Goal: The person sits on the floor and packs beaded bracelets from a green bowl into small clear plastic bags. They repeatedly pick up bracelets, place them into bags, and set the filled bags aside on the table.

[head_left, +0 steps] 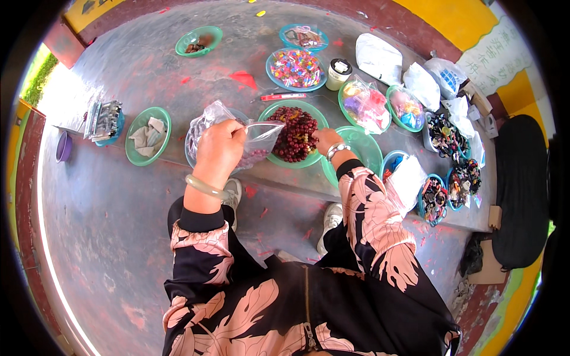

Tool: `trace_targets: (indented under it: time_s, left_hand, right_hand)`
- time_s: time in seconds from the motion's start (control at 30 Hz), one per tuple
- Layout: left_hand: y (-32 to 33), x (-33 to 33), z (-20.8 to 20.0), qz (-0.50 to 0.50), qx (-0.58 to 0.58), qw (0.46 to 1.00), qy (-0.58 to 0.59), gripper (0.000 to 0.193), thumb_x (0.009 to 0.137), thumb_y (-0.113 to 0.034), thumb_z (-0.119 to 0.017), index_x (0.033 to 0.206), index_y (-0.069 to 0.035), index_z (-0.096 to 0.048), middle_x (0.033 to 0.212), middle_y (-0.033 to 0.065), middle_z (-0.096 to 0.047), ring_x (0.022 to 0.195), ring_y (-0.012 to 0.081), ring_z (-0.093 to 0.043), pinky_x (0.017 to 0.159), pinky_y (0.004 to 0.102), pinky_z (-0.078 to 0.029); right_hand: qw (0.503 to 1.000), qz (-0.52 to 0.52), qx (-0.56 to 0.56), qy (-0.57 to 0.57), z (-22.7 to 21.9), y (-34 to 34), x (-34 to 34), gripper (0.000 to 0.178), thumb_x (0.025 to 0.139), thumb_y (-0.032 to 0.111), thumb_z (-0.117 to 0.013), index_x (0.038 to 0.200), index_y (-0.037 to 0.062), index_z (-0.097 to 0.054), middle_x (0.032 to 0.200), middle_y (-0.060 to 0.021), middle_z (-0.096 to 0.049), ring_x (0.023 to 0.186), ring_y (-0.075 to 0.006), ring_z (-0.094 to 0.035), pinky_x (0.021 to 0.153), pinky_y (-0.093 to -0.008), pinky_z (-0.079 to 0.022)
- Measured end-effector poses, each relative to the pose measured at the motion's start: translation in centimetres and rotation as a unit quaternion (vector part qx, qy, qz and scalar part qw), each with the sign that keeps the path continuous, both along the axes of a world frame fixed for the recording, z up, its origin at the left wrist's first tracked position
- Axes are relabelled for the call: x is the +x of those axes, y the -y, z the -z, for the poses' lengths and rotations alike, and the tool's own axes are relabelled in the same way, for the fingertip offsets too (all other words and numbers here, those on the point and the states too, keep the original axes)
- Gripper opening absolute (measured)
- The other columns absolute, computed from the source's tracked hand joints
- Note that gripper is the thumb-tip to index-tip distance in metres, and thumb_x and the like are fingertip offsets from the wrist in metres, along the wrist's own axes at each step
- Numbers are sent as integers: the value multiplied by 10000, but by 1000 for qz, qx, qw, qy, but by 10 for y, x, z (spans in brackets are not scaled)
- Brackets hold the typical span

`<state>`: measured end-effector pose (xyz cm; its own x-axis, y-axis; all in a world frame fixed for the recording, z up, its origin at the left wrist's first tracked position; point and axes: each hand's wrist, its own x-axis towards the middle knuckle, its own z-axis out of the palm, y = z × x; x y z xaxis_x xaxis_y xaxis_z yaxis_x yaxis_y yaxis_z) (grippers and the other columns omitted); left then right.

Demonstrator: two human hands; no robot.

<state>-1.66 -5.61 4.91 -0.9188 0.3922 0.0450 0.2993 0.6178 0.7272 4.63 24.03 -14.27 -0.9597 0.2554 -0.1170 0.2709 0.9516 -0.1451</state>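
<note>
My left hand (pixel 221 144) is closed on the upper edge of a clear plastic bag (pixel 265 140), whose mouth gapes toward the right. Below that hand sits a pale blue basin (pixel 190 155) with more bagged things in it, partly hidden by my hand. Dark red bead strands (pixel 295 132) fill a green basin (pixel 297 103) in front of me, with a few yellowish beads among them. My right hand (pixel 327 141) reaches to the right side of this pile with its fingers curled in. Its fingertips are hidden among the beads. A second green basin (pixel 363 149) lies beneath my right wrist.
A green basin with grey cloths (pixel 148 136) stands at left. Farther back are a bowl of colourful small pieces (pixel 296 68), a lidded cup (pixel 339 74) and a red-and-white pen-like box (pixel 283 97). Basins of hair ties (pixel 445 133) and white bags (pixel 379 59) crowd the right.
</note>
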Motion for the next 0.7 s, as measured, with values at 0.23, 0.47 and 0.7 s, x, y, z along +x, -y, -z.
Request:
trace_targets:
  time_s: [0.23,0.47,0.7]
  left_hand:
    - [0,-6,12,21,20,998,-64,163,794,-186,-611,816,-31,-657,592,127,-585,513,216,-557,522,334,-429]
    - [-1,-2,7,32,15,998,-52,154,797,-151,-570,776,-14,-636,706,185,-611,684,362,-593,630,432,-458]
    - [-6,1,10,46,13,997,-53,142,789,-143,-569,761,-14,-621,719,203,-599,708,392,-577,641,443,-455]
  right_hand:
    - [997,-4,61,39,7,29,0,226,785,100,-518,972,152,-633,1179,-120,-469,1159,-285,-431,915,-415,-409]
    - [999,13,-17,-46,5,19,-9,168,744,119,-548,879,115,-648,1044,-130,-570,1082,-287,-497,895,-388,-417]
    - [953,80,-239,-170,-67,-6,-12,224,753,197,-632,934,66,-634,821,-119,-653,750,-244,-635,688,-333,-492]
